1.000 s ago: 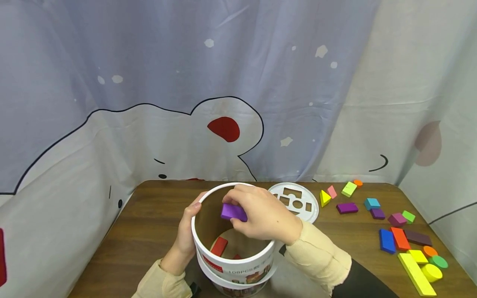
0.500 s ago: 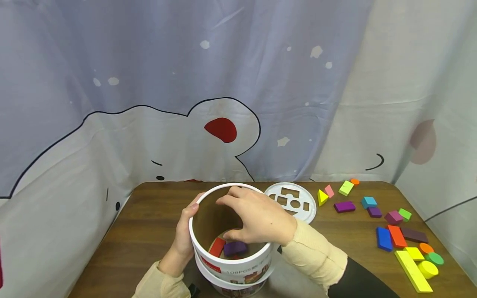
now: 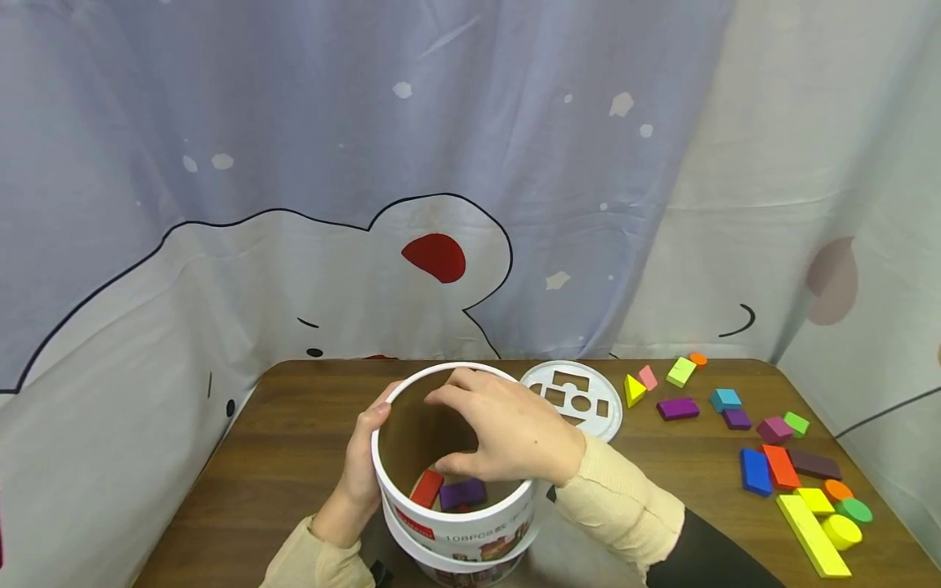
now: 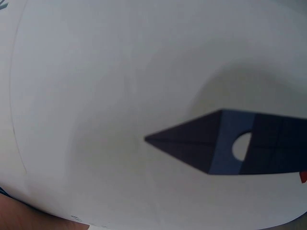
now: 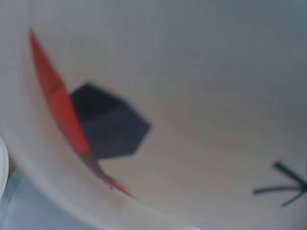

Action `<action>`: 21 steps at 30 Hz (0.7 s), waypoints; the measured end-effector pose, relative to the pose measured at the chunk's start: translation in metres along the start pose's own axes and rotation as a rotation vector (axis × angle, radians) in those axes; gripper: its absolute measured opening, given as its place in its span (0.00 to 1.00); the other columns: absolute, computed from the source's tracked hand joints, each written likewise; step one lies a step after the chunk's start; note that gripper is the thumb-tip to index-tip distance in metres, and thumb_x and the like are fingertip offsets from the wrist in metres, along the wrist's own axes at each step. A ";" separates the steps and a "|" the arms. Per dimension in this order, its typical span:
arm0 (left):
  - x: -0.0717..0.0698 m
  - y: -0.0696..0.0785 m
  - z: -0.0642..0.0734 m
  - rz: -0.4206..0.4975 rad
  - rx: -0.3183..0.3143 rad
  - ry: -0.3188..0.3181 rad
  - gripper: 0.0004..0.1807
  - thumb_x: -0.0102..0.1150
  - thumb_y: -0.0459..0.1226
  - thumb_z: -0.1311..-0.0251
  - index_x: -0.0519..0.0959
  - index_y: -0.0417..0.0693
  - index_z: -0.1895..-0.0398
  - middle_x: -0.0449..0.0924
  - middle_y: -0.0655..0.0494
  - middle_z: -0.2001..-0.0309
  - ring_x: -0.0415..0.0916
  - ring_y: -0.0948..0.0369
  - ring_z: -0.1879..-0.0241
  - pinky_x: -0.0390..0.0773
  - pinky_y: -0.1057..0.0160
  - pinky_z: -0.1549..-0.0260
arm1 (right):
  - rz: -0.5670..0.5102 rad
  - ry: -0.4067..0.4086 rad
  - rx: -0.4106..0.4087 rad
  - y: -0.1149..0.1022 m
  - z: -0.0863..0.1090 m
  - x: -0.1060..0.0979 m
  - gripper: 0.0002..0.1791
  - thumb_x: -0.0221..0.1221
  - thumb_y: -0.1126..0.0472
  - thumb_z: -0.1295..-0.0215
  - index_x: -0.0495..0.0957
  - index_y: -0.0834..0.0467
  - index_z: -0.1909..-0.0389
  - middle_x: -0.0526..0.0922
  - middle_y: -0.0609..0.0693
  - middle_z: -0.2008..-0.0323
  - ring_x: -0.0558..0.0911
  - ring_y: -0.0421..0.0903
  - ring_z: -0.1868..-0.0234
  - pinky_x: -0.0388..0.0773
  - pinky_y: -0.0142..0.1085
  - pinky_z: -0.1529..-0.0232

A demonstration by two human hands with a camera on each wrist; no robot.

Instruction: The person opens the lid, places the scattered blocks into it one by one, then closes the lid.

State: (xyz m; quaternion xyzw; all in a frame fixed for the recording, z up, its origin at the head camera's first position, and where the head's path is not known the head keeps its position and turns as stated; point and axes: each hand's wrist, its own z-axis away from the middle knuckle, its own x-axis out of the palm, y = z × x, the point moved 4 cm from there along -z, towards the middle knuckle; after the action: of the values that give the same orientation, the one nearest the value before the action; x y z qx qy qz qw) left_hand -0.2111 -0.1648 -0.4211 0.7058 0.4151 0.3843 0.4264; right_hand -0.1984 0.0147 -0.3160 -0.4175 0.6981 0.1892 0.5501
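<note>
In the head view my left hand (image 3: 362, 461) grips the left side of a white round bucket (image 3: 485, 535), its thumb at the rim. My right hand (image 3: 507, 429) hangs over the bucket's opening, fingers and thumb spread apart, with nothing seen between them. Down inside, a purple block (image 3: 463, 494) lies beside a red block (image 3: 426, 488). Part of the bucket's inside is hidden behind the right hand. The left wrist view is filled by the pale bucket wall (image 4: 96, 96) with a dark print. A blurred printed wall (image 5: 201, 105) fills most of the right wrist view.
A white lid with shaped cut-outs (image 3: 597, 388) lies on the wooden table (image 3: 294, 441) behind the right hand. Several coloured blocks are scattered at the right, among them a long yellow block (image 3: 812, 535) and a blue block (image 3: 755, 472). A patterned curtain (image 3: 294, 122) hangs behind.
The purple block, pinched in my right hand a second ago, has been let go and lies at the bottom of the bucket. My right hand's fingers have spread. The left hand keeps its grip.
</note>
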 end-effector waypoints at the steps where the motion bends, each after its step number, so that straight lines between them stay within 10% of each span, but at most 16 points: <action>1: 0.000 0.000 0.000 0.002 -0.001 0.000 0.30 0.18 0.40 0.25 0.67 0.42 0.30 0.76 0.57 0.39 0.71 0.52 0.36 0.72 0.51 0.35 | -0.016 0.003 0.005 0.000 0.000 0.000 0.34 0.74 0.38 0.47 0.81 0.49 0.41 0.82 0.43 0.48 0.81 0.40 0.47 0.78 0.37 0.41; 21: 0.007 0.014 0.004 -0.040 0.003 0.043 0.29 0.27 0.47 0.23 0.69 0.43 0.32 0.77 0.56 0.39 0.72 0.56 0.36 0.72 0.55 0.36 | -0.173 0.205 -0.019 0.004 0.018 -0.024 0.19 0.71 0.53 0.39 0.83 0.49 0.47 0.81 0.40 0.50 0.83 0.39 0.49 0.80 0.37 0.46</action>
State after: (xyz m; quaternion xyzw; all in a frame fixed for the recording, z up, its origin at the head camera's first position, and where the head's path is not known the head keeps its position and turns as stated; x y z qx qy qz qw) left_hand -0.2017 -0.1635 -0.4079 0.6894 0.4387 0.3902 0.4242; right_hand -0.1894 0.0392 -0.3010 -0.4986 0.7100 0.1040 0.4863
